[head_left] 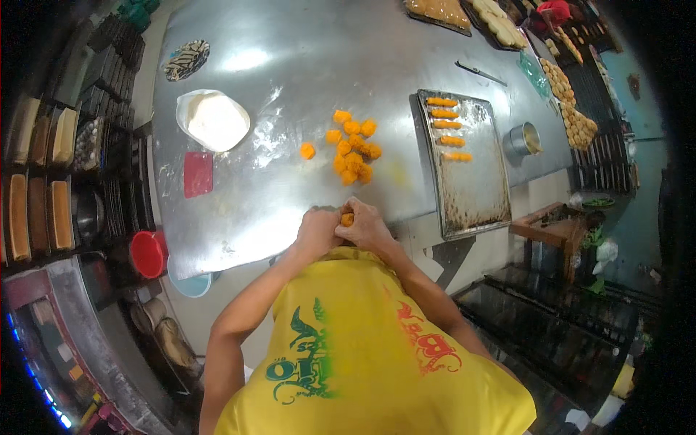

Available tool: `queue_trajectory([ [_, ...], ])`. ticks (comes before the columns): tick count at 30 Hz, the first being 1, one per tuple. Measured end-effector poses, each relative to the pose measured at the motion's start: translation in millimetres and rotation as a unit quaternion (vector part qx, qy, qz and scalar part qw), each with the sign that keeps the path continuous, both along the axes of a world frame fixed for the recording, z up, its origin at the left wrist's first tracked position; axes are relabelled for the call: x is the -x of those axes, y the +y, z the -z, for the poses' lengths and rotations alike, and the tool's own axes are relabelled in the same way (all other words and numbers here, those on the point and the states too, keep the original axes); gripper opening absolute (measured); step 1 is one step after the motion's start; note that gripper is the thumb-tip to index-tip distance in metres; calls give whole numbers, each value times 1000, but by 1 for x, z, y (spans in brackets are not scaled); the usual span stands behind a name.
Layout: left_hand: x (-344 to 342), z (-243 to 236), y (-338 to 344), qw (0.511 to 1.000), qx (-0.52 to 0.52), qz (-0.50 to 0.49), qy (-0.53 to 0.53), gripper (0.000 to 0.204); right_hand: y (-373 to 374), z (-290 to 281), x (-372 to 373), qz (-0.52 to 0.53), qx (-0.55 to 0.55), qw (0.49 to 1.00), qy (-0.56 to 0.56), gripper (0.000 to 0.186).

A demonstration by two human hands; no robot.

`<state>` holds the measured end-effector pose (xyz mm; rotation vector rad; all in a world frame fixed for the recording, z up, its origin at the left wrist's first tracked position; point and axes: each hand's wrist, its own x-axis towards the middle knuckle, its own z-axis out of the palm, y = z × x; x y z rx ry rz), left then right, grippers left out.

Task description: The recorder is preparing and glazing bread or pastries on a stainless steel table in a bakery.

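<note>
A small lump of orange dough (347, 219) is held between my two hands at the near edge of the metal table. My left hand (317, 230) is closed, its fingers meeting the lump from the left and partly hidden by the other hand. Curled round the same lump is my right hand (367, 225), thumb and fingers pinching it. Just beyond them lies a cluster of orange dough lumps (351, 161), with one lump (307, 151) apart to its left. To the right, a dark-rimmed baking tray (475, 190) bears several orange dough sticks (444, 125) at its far end.
On the left of the table (290, 80) are a bag of white flour (215, 119), a red scraper (198, 174) and a patterned cloth (187, 60). A metal cup (525, 138) stands right of the tray, a knife (480, 73) beyond it. Trays of bread (494, 22) sit far right.
</note>
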<state>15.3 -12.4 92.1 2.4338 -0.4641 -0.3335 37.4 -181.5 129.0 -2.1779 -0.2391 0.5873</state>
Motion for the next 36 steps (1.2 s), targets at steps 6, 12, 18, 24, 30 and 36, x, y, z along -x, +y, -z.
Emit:
queue_trajectory([
  [6, -34, 23, -34, 989, -17, -145, 21, 36, -51, -15, -25, -43, -183, 973, 136, 34],
  [12, -51, 11, -40, 946, -2, -281, 160, 64, -94, -12, -86, 9, -27, 992, 119, 28],
  [18, -42, 12, -63, 917, 94, -357, 152, 41, -85, 11, -121, -43, -4, 992, -119, 38],
  [24, -58, -4, -73, 901, 52, -427, 54, 25, -45, 17, -131, -266, -117, 956, -26, 33],
  [30, -58, -36, -53, 674, 526, -499, 138, 41, -9, 8, -157, -88, -301, 948, 51, 22],
  [36, -62, -28, -49, 634, 531, -515, 227, 45, -18, 13, -154, -203, -202, 942, -175, 21],
])
